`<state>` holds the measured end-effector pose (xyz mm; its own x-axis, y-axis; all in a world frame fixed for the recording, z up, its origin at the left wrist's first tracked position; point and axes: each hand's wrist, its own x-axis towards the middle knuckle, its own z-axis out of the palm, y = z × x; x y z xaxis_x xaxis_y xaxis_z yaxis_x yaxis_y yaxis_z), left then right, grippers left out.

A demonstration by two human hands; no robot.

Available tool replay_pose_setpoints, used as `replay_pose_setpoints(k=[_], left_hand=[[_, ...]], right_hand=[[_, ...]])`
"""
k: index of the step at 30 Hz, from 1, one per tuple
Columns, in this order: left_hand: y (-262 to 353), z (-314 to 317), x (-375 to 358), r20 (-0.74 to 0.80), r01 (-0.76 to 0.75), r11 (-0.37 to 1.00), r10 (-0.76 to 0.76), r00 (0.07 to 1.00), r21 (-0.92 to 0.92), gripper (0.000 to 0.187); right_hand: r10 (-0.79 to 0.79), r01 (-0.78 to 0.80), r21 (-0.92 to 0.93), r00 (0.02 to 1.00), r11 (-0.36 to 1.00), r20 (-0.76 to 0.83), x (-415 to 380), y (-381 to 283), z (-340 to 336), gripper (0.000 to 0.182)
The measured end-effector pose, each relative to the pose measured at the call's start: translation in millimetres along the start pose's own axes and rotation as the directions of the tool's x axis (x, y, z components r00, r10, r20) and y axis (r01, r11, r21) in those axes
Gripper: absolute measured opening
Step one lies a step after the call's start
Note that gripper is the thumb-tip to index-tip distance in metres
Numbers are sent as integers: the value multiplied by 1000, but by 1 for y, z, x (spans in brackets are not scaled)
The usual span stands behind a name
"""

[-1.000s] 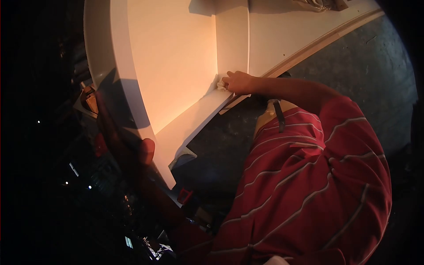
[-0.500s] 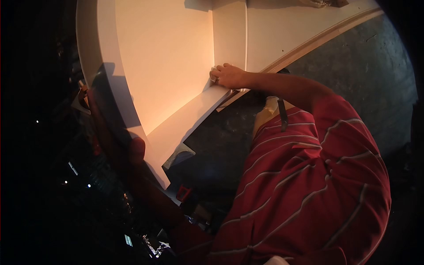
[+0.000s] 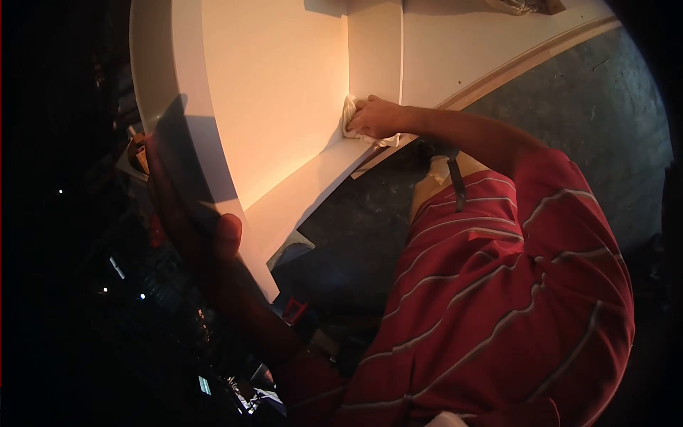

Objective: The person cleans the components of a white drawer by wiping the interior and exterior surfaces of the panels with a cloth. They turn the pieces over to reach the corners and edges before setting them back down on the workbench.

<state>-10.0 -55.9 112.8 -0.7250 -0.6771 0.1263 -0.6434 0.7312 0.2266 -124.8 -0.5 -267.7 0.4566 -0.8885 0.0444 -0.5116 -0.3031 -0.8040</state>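
Note:
My right hand [image 3: 378,119] presses a crumpled white cloth [image 3: 348,114] into the inner corner of a white panelled unit [image 3: 277,99]. Its fingers are bent over the cloth, and the cloth's lower edge spills out beneath the palm. In shadow on the left, my left hand [image 3: 188,213] lies along the outer side of the unit's side panel [image 3: 206,142]. The fingers look stretched out, with the thumb over the panel's front edge. Darkness hides part of this hand.
A wooden strip [image 3: 526,64] edges the white surface on the right, above a dark grey floor [image 3: 590,107]. Something in clear plastic [image 3: 523,6] lies at the top. A red object [image 3: 294,312] sits low beyond the panel's end. Small lights show in the dark left background.
My right hand has shifted slightly right and up, and more of the white cloth shows around it. The unit appears a little further right in view. My left hand stays at the panel.

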Motion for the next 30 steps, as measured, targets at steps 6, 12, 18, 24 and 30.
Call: replay_pose_setpoints(k=[6, 12, 18, 24, 30], left_hand=[[0, 0, -1, -28, -9, 1000, 9, 1000, -2, 118], [-4, 0, -3, -11, 0, 1000, 0, 1000, 4, 120], [-6, -3, -5, 57, 59, 978, -49, 997, -198, 121], [-1, 0, -3, 36, 91, 966, -85, 996, -240, 120], [-4, 2, 0, -23, -33, 999, 33, 999, -25, 118]], right_hand=[[-8, 40, -156, 980, 987, 199, 0, -3, -9, 42], [181, -215, 238, 971, 947, 156, -29, 3, -41, 33], [236, -189, 245, 955, 951, -177, 6, 9, -13, 27], [-117, 107, -195, 992, 975, -38, -1, -2, 11, 27], [-142, 158, -180, 985, 971, 98, 15, 10, 3, 13]])
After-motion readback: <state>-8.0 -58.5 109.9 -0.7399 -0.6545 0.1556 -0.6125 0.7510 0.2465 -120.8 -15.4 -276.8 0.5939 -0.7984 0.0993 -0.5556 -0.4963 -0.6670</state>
